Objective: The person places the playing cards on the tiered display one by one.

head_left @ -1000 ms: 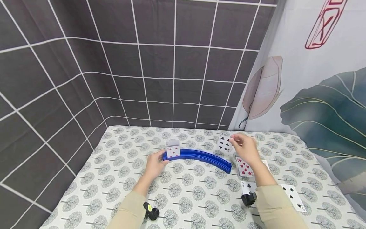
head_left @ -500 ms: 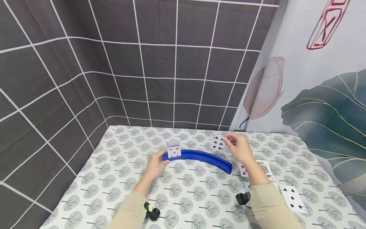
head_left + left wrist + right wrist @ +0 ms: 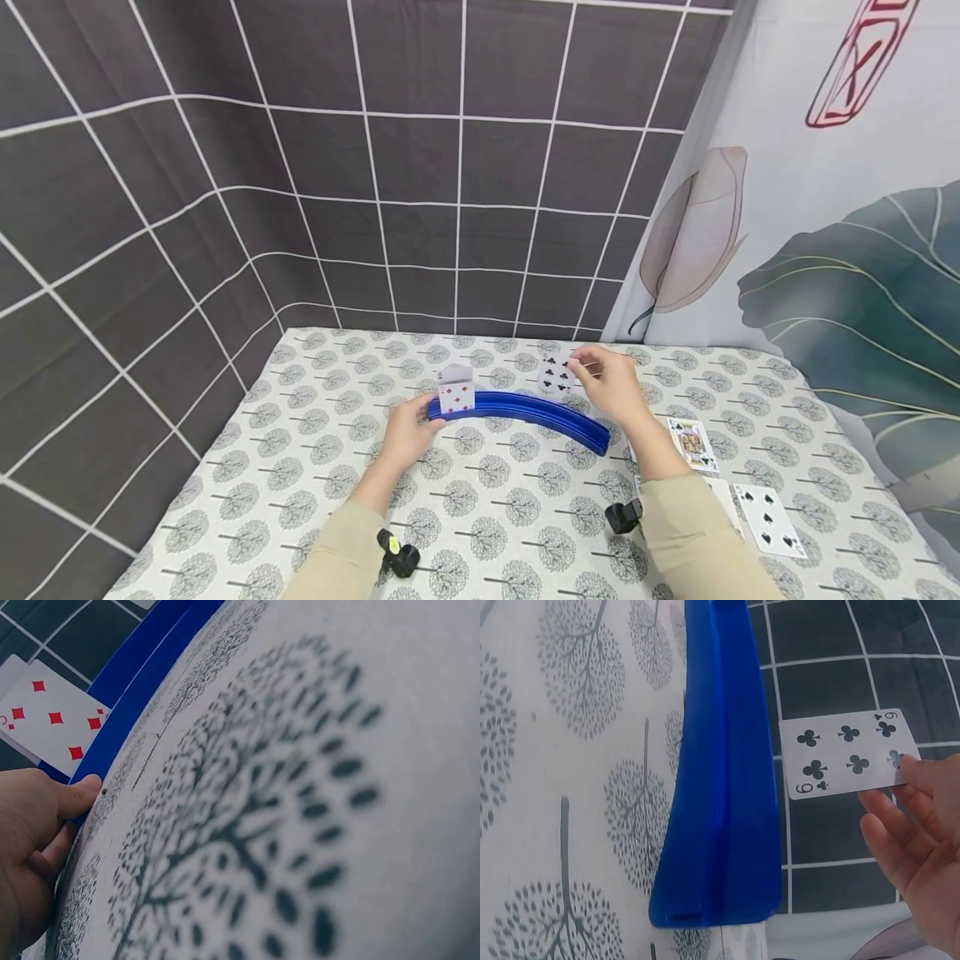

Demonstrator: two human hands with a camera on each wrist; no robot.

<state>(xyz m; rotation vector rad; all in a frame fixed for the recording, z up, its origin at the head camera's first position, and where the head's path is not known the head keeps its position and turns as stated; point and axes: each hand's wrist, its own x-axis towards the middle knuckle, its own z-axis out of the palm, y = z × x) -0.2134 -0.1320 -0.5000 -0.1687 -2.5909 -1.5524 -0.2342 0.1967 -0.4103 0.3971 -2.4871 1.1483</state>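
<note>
A curved blue playing card holder (image 3: 517, 407) lies on the table. My left hand (image 3: 406, 432) grips its left end, the thumb (image 3: 81, 796) on the near side. Standing in the holder by that hand is a five of diamonds (image 3: 457, 398), with another card (image 3: 453, 372) behind it, mostly hidden. My right hand (image 3: 611, 387) pinches a six of clubs (image 3: 847, 754) by one edge between thumb and fingers. That card is held in the air beyond the holder's right half, its face toward me, apart from the holder.
Face-up cards lie on the table at the right: a king (image 3: 694, 445), a five of spades (image 3: 769, 520) and a card (image 3: 724, 500) partly under the right sleeve. A tree-print cloth (image 3: 525, 533) covers the table. A dark gridded curtain (image 3: 495, 158) hangs behind.
My right hand has moved left with the six of clubs, bringing it over beside the holder's middle. My left hand stays on the holder's left end.
</note>
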